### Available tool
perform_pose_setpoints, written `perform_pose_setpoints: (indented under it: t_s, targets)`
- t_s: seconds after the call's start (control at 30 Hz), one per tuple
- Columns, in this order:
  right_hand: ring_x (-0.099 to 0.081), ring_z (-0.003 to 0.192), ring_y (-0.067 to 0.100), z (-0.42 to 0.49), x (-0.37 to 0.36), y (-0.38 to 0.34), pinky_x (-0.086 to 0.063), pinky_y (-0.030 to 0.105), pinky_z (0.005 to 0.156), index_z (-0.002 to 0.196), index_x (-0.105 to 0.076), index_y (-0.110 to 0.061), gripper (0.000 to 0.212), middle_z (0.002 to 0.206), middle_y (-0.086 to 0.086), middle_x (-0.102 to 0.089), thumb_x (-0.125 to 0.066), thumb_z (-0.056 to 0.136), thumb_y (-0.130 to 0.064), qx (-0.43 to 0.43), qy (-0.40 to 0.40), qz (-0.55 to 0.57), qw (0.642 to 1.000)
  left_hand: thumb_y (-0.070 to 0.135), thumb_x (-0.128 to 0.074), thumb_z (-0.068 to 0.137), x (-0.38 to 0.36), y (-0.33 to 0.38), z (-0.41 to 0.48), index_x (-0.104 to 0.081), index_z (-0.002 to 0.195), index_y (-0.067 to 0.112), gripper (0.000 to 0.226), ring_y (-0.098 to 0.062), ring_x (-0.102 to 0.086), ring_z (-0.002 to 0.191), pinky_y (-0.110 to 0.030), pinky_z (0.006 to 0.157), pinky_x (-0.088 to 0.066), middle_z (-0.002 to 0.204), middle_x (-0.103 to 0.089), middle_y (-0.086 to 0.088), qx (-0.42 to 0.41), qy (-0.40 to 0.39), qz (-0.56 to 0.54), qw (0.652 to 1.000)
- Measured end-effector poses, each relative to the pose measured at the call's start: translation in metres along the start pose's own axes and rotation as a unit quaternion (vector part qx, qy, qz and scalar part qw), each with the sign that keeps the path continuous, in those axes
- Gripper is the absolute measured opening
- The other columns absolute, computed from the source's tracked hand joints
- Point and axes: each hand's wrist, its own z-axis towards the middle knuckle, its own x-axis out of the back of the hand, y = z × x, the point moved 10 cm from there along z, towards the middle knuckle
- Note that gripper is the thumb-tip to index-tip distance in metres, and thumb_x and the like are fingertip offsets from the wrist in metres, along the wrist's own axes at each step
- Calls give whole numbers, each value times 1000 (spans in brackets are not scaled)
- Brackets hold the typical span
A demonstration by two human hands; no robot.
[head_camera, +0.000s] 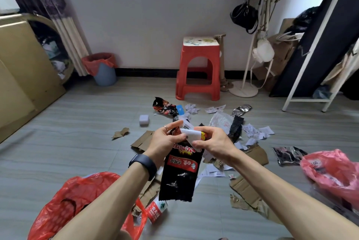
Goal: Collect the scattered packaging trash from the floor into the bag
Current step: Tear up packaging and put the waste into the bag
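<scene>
Wrapper (179, 173) hangs lengthwise, apparently upside down, from both hands.

A red plastic stool (200, 69) stands by the white wall. Left of it is a blue waste bin (105, 77). To its right, a black handbag (243, 15) hangs on a white coat stand (243, 88).

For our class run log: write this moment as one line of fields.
left hand: grips black snack wrapper | right hand: pinches white paper | red bag: on floor, person's left | on floor: cardboard, crumpled paper
</scene>
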Motion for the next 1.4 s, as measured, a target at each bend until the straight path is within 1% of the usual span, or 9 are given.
perform_pose_setpoints:
  t_s: [0.2, 0.4, 0.57, 0.7, 0.77, 0.87, 1.1, 1.27, 1.4]
  targets:
    - [-68, 75, 15, -5, 7, -10, -55, 33, 67, 93, -75, -26, 10, 83, -1, -74, -77, 84, -30, 46, 38, -118, 991, 21, -81, 78, 1, 11, 4, -70, 113, 28, 37, -14, -71, 92, -42, 87, -58, 98, -75, 1, -101, 11, 251, 963]
    - [-60, 102, 14, 3, 12, -4, -55, 33, 87, 83, -74, -28, 11, 117, -3, -52, -81, 80, -36, 62, 61, -139, 987, 31, -79, 81, 0, 20, 1, -73, 93, 29, 13, -6, -69, 85, -35, 79, -59, 88, -74, 9, -153, 35, 330, 931]
    - [-59, 71, 12, 2, 8, 3, -46, 32, 67, 89, -77, -22, 14, 81, 8, -72, -77, 84, -35, 36, 22, -77, 996, 34, -80, 79, 2, 33, 0, -73, 94, 25, 19, -5, -50, 105, -11, 86, -41, 114, -50, 5, -206, 66, 411, 886]
    - [-67, 83, 19, -2, 5, 4, -55, 40, 79, 99, -77, -19, 16, 93, 9, -76, -77, 85, -28, 16, -2, 7, 1000, 17, -82, 78, 1, 7, 5, -68, 98, 15, 24, -14, -69, 94, -25, 75, -56, 107, -70, -3, -66, -39, 225, 971]
    - [-68, 83, 15, -3, 5, 3, -56, 30, 74, 100, -76, -15, 16, 93, 7, -76, -77, 86, -22, 13, -6, 33, 999, 10, -78, 81, 1, 6, 2, -68, 97, 13, 19, -10, -72, 78, -19, 60, -54, 90, -74, -4, -51, -46, 206, 976]
    - [-70, 81, 12, -4, 7, -1, -54, 17, 65, 104, -73, -10, 19, 93, 8, -76, -77, 85, -13, 11, 8, 80, 997, 11, -78, 81, 5, 8, 4, -71, 93, 12, 14, -19, -73, 85, -28, 72, -58, 90, -76, -6, -62, -26, 178, 982]
    - [-73, 89, 32, -3, -3, 1, -60, 37, 74, 118, -66, -17, 48, 110, 20, -70, -79, 77, 3, -38, -46, 202, 978, 1, -74, 82, 15, 13, 4, -68, 90, 14, 17, -28, -72, 82, -40, 76, -59, 95, -73, -18, -66, 11, 81, 994]
    - [-60, 72, 31, -4, 3, 5, -53, 30, 59, 92, -75, -4, 34, 85, 17, -66, -60, 74, 20, -35, -21, 171, 984, 6, -68, 89, 16, -7, 4, -71, 91, 23, 18, -26, -71, 85, -50, 83, -57, 95, -73, -11, 11, -12, 58, 998]
    - [-73, 80, 27, -2, 18, -2, -62, 40, 70, 71, -78, -12, 33, 84, 6, -76, -59, 80, 13, 30, 65, 41, 997, 15, -54, 97, 0, -19, -3, -66, 115, 21, 22, -23, -67, 95, -34, 68, -58, 110, -69, -10, 92, -96, 9, 991]
